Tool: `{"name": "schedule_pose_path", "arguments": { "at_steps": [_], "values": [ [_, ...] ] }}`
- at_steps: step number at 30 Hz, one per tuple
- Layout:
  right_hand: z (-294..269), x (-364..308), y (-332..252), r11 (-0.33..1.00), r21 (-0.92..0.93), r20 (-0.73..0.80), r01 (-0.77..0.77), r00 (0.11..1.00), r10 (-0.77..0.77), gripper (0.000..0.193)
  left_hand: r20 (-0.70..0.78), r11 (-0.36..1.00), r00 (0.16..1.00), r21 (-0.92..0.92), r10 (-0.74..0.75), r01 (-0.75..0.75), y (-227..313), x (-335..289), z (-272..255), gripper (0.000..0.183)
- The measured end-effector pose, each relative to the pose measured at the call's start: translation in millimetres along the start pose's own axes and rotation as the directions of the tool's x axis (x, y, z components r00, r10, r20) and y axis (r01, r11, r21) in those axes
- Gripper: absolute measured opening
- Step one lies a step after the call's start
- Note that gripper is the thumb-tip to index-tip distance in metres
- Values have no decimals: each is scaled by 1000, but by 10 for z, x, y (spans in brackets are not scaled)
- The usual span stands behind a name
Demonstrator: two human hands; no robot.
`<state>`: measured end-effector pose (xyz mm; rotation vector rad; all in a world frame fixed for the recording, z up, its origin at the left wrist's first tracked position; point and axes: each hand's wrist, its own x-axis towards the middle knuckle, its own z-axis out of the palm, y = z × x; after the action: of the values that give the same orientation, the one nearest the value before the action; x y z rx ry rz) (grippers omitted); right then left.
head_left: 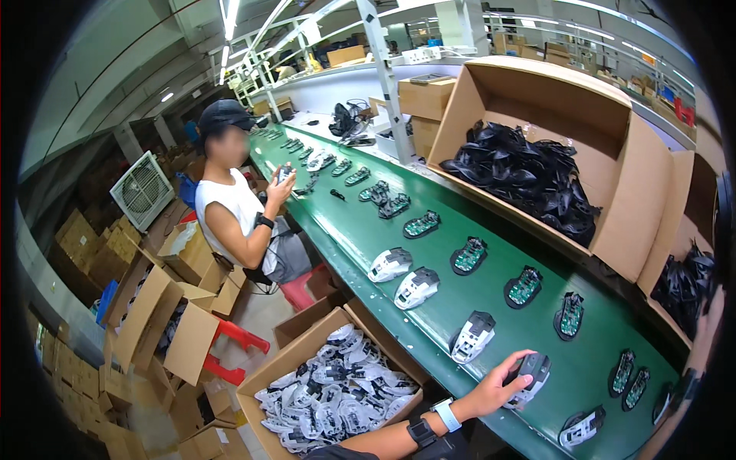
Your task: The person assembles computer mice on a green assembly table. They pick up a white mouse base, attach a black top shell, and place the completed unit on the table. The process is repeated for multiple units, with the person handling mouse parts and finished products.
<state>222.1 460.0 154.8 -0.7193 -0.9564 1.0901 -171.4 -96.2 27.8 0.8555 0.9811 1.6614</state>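
Going by how the green conveyor belt (360, 238) looked, this was mid-run. Along its near edge sat a few mice with their grey-and-white top shells on (416, 287), and one more down at the near right corner (580, 427). Toward the far edge there was a row of open bases with bare green circuit boards (524, 287), and it carried on up the belt, so I'd say plenty was left to cover.

The left hand (498, 389) was closed around a half-shelled mouse (530, 373), which rested on the belt right at its near edge, just beside another shelled one (473, 336). I couldn't find the right hand anywhere for sure.

Containers:
- The open cardboard box (261, 376) below the belt's near edge was heaped with white and grey shell pieces.
- The big tipped box (652, 192) along the far edge held a pile of black plastic parts (529, 175).
- A second box (694, 192) at the far right corner had more black parts in it.
- The floor boxes (153, 314) were open, but I couldn't really tell what was in them.

A co-worker (238, 207) sat further up the near edge, holding something small in both hands.
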Motion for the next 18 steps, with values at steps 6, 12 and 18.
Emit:
{"name": "schedule_pose_path", "arguments": {
  "at_steps": [6,12,18],
  "values": [
    [1334,-2431,-270,912,-210,178,-351,904,389,18,-59,976,993,197,106,-93,-202,129,60,51],
    [1356,-3668,295,785,-364,345,-501,710,614,20,-162,984,987,-172,11,-40,-110,43,308,55],
    [1225,-3889,475,661,-750,517,25,646,562,30,-181,961,983,-269,17,-66,-168,43,300,51]
  ]
}}
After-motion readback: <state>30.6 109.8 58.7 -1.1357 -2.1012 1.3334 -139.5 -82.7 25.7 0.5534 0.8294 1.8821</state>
